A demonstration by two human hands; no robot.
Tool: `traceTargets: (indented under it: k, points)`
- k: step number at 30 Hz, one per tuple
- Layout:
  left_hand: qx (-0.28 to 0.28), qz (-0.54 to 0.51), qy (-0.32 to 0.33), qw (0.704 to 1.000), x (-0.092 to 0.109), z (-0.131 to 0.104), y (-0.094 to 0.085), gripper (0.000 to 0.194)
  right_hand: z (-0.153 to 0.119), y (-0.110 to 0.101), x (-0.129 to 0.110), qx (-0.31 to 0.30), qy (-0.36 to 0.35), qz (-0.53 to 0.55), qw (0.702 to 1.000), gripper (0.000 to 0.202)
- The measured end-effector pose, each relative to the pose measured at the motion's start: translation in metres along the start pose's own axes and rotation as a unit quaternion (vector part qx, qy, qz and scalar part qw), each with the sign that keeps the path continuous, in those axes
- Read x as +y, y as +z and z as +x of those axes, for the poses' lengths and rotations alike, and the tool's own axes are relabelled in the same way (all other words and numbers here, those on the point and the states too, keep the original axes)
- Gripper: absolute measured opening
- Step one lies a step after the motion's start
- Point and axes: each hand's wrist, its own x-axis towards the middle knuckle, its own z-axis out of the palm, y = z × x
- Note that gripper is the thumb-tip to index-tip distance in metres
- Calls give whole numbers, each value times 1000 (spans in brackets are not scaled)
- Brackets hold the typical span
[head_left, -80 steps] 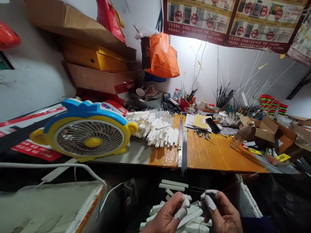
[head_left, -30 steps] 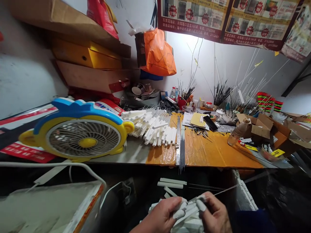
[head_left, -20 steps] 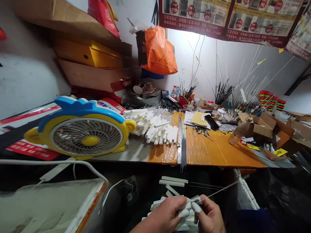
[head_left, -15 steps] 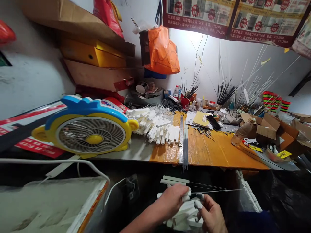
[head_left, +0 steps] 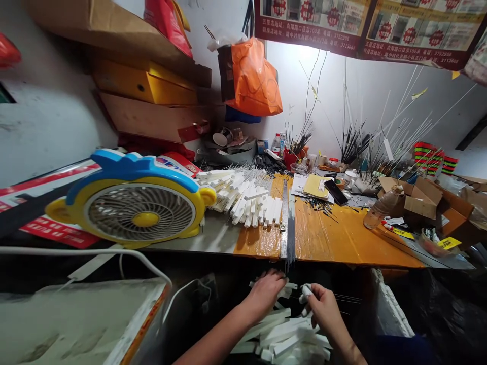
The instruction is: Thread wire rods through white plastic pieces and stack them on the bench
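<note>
Below the bench edge, my left hand (head_left: pixel 267 293) reaches over white foam-like strips (head_left: pixel 288 289), its fingers curled down on one of them; their undersides are hidden. My right hand (head_left: pixel 322 304) is beside it on the right, thumb and forefinger pinched together. White wrapping covers those fingertips, so anything small between them cannot be made out. Under both hands lies a loose pile of white strips (head_left: pixel 291 337). Thin wires (head_left: pixel 348 299) extend to the right behind my right hand.
On the bench (head_left: pixel 352 235) lie a heap of wired white strips (head_left: pixel 254 197), a metal ruler (head_left: pixel 283 218) and a bundle of thin rods (head_left: pixel 291 233). A blue-yellow fan (head_left: pixel 146 218) stands left. Cardboard boxes (head_left: pixel 420 200) and a bottle (head_left: pixel 380 208) are right. A foam box wall (head_left: pixel 393 304) rises below.
My left hand has moved forward, away from my right hand, uncovering more of the pile. The right hand has shifted slightly up, its thumb and forefinger closer together.
</note>
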Motion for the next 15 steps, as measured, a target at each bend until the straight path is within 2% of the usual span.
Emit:
traceTargets:
  k: [5, 9, 12, 15]
  points:
    - [45, -78, -12, 996, 2, -29, -6, 40, 35, 28, -10, -14, 50, 69, 996, 43]
    - [86, -175, -27, 980, 5, -45, -10, 22, 44, 34, -21, -21, 68, 130, 989, 51]
    - [104, -260, -45, 959, 9, -48, -13, 21, 23, 28, -25, -45, 87, 162, 982, 54]
    - [89, -350, -56, 931, 18, -45, -16, 24, -19, 21, -18, -88, 123, 172, 973, 54]
